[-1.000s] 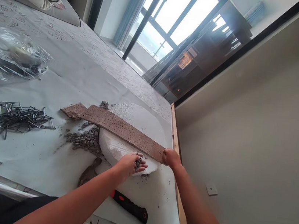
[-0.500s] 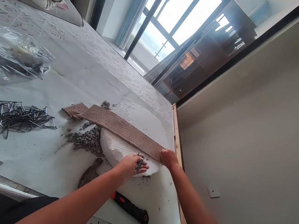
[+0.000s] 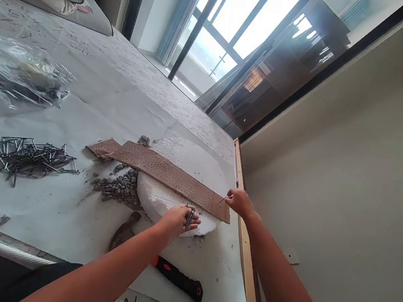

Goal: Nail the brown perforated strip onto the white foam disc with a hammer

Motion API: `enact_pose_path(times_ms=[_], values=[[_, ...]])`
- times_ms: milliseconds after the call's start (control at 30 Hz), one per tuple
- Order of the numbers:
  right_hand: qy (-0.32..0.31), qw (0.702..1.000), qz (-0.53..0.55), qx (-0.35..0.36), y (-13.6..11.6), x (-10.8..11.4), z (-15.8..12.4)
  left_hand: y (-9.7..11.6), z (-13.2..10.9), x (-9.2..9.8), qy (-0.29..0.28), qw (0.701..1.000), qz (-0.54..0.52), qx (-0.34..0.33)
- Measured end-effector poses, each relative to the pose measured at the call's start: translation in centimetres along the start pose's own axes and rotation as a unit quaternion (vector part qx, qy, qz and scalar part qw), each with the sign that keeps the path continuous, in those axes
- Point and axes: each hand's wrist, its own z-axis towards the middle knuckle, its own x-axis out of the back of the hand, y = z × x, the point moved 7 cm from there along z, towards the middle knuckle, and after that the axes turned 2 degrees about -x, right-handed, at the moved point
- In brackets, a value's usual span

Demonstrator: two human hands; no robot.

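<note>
My left hand lies palm up with fingers half curled, cradling several nails in front of the board. Between the fingertips of my right hand, a single nail slants down toward the right end of a brown board dotted with small holes. Whether its tip touches the board I cannot tell. The board rests across a white foam block, and its far left end is broken and bent. Below my left forearm, which hides its middle, lies a claw hammer with a black handle.
A heap of loose nails lies on the white sheet at the left. Behind it sits a clear plastic bag. Grey crumbled rubble is beside the foam. A wooden edge and a wall bound the right side.
My right hand has lifted off the board's right end, moving slightly up and right, and a nail now shows in its fingertips. My left hand has stayed almost still.
</note>
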Motion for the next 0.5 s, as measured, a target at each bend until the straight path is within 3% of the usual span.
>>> enact_pose_path(times_ms=[100, 267, 400, 500], values=[[-0.065, 0.988, 0.118, 0.082, -2.7, 1.7, -1.2, -0.1, 0.5, 0.3, 0.019, 1.0, -0.006, -0.008], [-0.166, 0.925, 0.263, 0.22, -9.1, 2.6, -4.9, 0.0, 0.3, -0.2, -0.01, 1.0, 0.003, -0.015], [-0.161, 0.915, 0.253, 0.271, -11.5, 2.1, -6.0, 0.1, -0.1, -0.6, -0.035, 0.999, 0.015, -0.018], [-0.134, 0.934, 0.216, 0.253, -10.5, 1.5, -5.0, -0.2, 0.3, -0.4, -0.031, 0.999, -0.008, -0.006]])
